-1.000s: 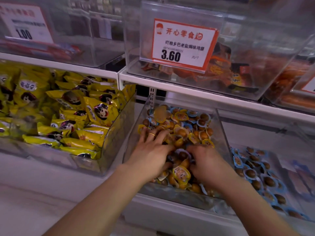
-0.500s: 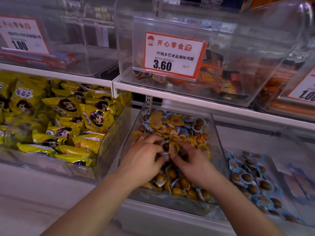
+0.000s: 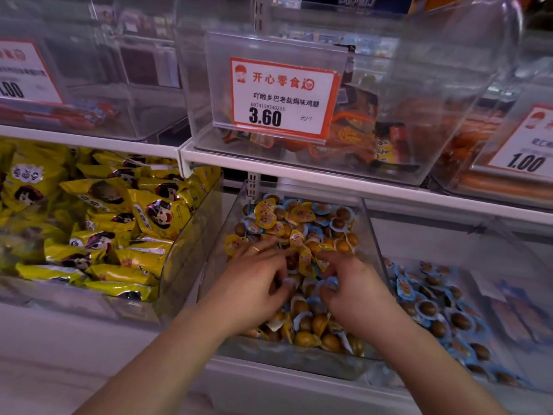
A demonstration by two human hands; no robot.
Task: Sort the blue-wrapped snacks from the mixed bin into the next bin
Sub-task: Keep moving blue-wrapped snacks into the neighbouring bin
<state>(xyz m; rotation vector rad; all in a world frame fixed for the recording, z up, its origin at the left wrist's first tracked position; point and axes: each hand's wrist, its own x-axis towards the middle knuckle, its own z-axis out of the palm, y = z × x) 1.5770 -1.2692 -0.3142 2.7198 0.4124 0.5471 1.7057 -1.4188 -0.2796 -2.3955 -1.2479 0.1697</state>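
The clear mixed bin (image 3: 287, 362) on the lower shelf holds several brown egg-like snacks in yellow wrappers (image 3: 264, 212) and blue wrappers (image 3: 338, 224). Both my hands are inside it, near the middle of the pile. My left hand (image 3: 254, 284), with a ring on one finger, has its fingers curled down and pinches a pale blue-edged snack (image 3: 288, 283) at the fingertips. My right hand (image 3: 356, 292) curls round a blue-wrapped snack (image 3: 327, 285). The bin to the right (image 3: 514, 265) holds only blue-wrapped snacks (image 3: 431, 308).
A bin of yellow bagged snacks (image 3: 119, 235) stands to the left. The white shelf (image 3: 329, 178) above carries clear bins, one with a 3.60 price tag (image 3: 282, 97) hanging just over the mixed bin. Flat pale packets (image 3: 520, 316) lie at the far right.
Both hands have shifted within the mixed bin and met near its middle. They now sit slightly apart, with fingers curled into the pile instead of spread flat. The camera has tilted upward.
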